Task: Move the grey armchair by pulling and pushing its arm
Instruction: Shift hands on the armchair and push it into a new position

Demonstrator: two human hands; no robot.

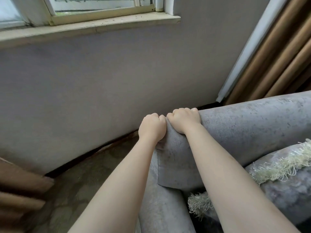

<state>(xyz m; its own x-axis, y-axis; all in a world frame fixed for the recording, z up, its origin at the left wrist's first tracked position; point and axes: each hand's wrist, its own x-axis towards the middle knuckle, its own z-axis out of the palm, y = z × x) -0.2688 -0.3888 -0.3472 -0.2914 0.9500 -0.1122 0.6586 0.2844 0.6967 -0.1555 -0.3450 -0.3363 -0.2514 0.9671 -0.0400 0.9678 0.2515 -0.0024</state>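
Grey armchair: one, lower right, close beside the wall. Armchair arm: front end clasped by two hands side by side. Left hand: fingers curled over the arm's outer edge. Right hand: fingers curled over its top. Forearms: two, extended, bare. Fringed cushion: one, on the seat. Curtain: right corner.
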